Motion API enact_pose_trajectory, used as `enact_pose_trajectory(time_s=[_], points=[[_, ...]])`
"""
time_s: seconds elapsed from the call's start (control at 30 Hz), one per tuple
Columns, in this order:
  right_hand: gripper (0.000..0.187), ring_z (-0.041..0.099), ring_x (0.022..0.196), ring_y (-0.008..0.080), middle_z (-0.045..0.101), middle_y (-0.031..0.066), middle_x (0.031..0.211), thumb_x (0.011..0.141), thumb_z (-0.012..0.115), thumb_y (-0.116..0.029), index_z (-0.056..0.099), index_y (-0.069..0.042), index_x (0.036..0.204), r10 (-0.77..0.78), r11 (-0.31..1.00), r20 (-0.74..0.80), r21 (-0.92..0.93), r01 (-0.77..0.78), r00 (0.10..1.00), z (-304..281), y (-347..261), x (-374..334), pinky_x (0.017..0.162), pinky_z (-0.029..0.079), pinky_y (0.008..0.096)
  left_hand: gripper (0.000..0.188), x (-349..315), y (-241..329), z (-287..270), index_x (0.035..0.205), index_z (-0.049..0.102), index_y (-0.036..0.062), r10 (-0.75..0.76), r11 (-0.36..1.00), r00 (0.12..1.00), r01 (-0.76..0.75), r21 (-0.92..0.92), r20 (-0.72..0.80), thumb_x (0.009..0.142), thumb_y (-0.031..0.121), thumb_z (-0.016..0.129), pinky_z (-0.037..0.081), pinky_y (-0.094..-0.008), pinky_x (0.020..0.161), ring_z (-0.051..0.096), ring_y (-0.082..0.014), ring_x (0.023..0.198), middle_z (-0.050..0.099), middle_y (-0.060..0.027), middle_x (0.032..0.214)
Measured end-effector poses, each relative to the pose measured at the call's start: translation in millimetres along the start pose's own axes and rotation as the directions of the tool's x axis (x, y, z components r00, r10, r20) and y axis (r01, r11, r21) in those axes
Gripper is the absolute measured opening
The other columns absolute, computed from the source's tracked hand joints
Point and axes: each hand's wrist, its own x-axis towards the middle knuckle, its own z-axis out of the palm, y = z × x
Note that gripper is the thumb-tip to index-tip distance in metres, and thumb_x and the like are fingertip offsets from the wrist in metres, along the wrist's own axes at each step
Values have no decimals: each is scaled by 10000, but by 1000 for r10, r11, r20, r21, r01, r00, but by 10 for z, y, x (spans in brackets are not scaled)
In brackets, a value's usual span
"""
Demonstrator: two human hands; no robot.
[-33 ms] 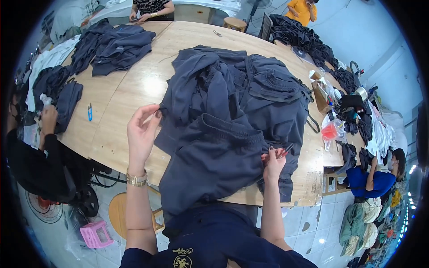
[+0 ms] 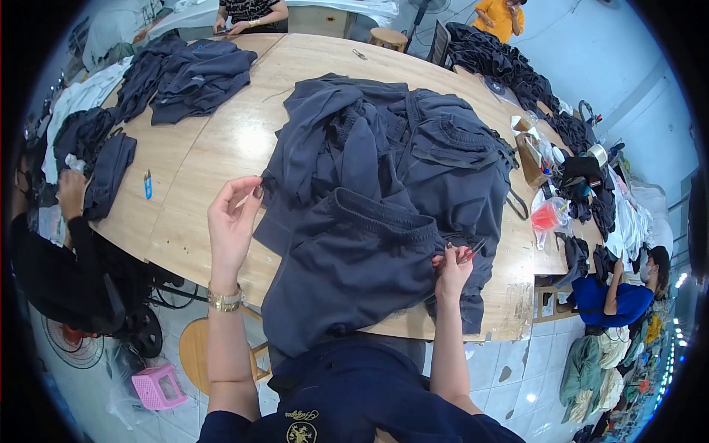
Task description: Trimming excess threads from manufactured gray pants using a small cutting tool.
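Observation:
Dark navy trousers with a gathered elastic waistband lie across the table's near edge, one end hanging towards my lap. My right hand is closed at the right end of the waistband, gripping red-handled thread snips whose dark blades point up and right. It also touches the cloth there. My left hand is raised at the left edge of the dark garment pile, thumb and forefinger brought together in a pinch. Anything between those fingertips is too small to make out.
Blue thread snips lie on the wooden table at left. More dark garments sit at far left. A red plastic-wrapped item and clutter stand at right. Co-workers sit or stand around; a pink stool is on the floor.
My hands and the trousers hold almost still. At the left, a co-worker's hand has shifted slightly left.

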Motion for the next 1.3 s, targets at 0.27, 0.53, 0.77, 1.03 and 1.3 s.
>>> enact_pose_trajectory(time_s=[0.27,0.53,0.77,1.03,1.3], points=[[247,552,483,126,542,30,735,884,570,-22,359,-118,799,-41,996,11,-74,42,999,62,47,45,440,431,226,209,-535,1100,157,936,574,-24,569,788,786,-436,-435,244,871,175,581,507,-320,513,621,-229,755,607,-180,857],[244,564,489,130,558,37,745,877,580,-17,369,-119,812,-33,999,41,-23,34,999,-57,45,33,455,451,240,119,-953,1808,468,773,674,234,487,715,842,-230,-661,233,682,232,750,406,-293,567,594,-264,699,574,-84,879],[241,564,491,128,558,38,744,877,577,-10,371,-117,812,-48,998,39,-28,49,998,-25,35,28,455,453,238,359,-630,971,259,1098,512,-61,609,605,778,-327,-726,157,889,226,565,515,-441,724,625,-305,826,584,-224,971],[222,516,544,73,527,-7,768,883,570,-22,386,-117,802,-55,993,77,-103,63,996,88,-65,-65,496,454,207,425,-655,-1122,108,1083,581,5,-217,466,961,-52,883,170,772,271,698,392,-418,981,500,-335,1115,568,-251,1105],[261,501,660,94,481,68,832,818,538,71,335,-89,781,176,981,700,-63,-185,692,826,-920,-920,474,499,229,614,-1053,43,447,1212,450,31,-75,996,825,85,7,559,717,201,772,420,-363,917,518,-360,1054,545,-189,1089]])
